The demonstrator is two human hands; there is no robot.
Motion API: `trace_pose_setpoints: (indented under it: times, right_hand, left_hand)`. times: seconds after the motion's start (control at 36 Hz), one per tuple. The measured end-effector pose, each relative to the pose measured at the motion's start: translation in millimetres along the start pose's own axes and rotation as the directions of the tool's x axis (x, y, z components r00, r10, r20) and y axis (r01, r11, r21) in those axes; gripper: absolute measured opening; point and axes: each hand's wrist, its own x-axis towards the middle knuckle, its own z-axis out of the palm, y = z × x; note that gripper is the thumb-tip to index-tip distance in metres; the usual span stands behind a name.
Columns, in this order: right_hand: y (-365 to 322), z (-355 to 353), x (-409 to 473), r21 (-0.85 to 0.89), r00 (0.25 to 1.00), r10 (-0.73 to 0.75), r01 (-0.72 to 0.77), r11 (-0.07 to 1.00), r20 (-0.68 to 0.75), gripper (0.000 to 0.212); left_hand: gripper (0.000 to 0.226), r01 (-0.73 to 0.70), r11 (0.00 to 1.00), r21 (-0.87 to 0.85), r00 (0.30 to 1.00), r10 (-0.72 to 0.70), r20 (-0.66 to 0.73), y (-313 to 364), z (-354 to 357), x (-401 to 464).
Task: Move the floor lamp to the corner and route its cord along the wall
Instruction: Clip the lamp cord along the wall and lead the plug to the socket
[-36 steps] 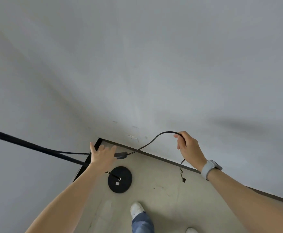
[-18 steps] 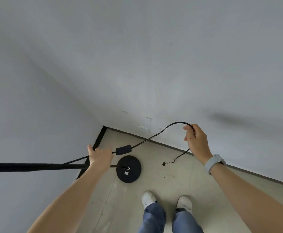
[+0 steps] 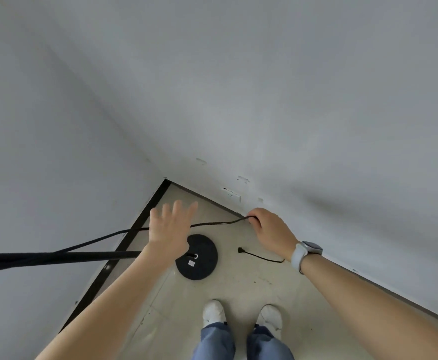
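The floor lamp's round black base (image 3: 198,257) rests on the beige floor close to the room corner. Its black pole (image 3: 56,257) runs from the base toward the left edge of the view. A thin black cord (image 3: 216,223) stretches from beside the pole across to my right hand (image 3: 271,231), which pinches it near the wall's foot. The cord's free end with a small plug (image 3: 241,250) dangles below that hand. My left hand (image 3: 169,227) hovers flat above the cord and pole, fingers spread, holding nothing.
Two grey walls meet at the corner (image 3: 165,180), with a dark baseboard (image 3: 124,245) along the left one. A white wall outlet (image 3: 231,194) sits low on the right wall. My two white shoes (image 3: 241,314) stand just behind the base.
My left hand has let go of the pole and opened above it. My right hand has lowered the cord from a high arc to a near-straight line by the wall.
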Motion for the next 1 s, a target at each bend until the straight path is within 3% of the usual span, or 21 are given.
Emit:
trace_pose_setpoints:
  times: [0.11,0.22,0.31,0.39,0.53,0.64,0.72,0.81,0.89,1.0]
  right_hand:
    - [-2,26,38,0.075,0.988,-0.092,0.102,0.992,-0.126,0.019]
    - [-1,49,79,0.129,0.957,-0.161,0.195,0.972,-0.24,0.021]
    - [7,70,107,0.111,0.928,-0.232,0.274,0.955,-0.292,0.02]
    - [14,91,134,0.116,0.89,-0.286,0.346,0.931,-0.356,0.018]
    - [29,123,178,0.123,0.852,-0.35,0.425,0.897,-0.39,0.018]
    - [47,146,209,0.065,0.827,-0.353,0.42,0.905,-0.437,0.019]
    - [50,154,227,0.047,0.801,-0.318,0.395,0.918,-0.507,0.023]
    - [43,154,239,0.021,0.747,-0.339,0.427,0.904,-0.572,0.023]
    - [37,147,247,0.028,0.713,-0.319,0.428,0.903,-0.624,0.022]
    - [37,144,251,0.008,0.7,-0.334,0.436,0.9,-0.631,0.021]
  left_hand:
    - [0.058,-0.008,1.0,-0.01,0.996,0.007,-0.089,27,39,18]
    - [0.025,-0.007,0.997,-0.082,0.97,-0.014,-0.244,31,65,51]
    - [0.014,0.022,0.973,-0.229,0.895,-0.122,-0.43,23,87,77]
    - [0.002,0.102,0.949,-0.298,0.747,-0.271,-0.608,7,104,108]
    - [0.043,0.26,0.905,-0.335,0.552,-0.424,-0.717,-29,120,152]
    - [0.059,0.309,0.883,-0.353,0.501,-0.466,-0.729,-35,137,182]
    - [0.066,0.271,0.872,-0.408,0.552,-0.488,-0.676,-17,145,203]
    - [0.063,0.133,0.921,-0.367,0.597,-0.37,-0.712,-4,160,218]
    - [0.044,-0.022,0.954,-0.301,0.514,-0.247,-0.821,-2,172,222]
    - [0.012,-0.038,0.936,-0.349,0.385,-0.309,-0.87,-7,175,226]
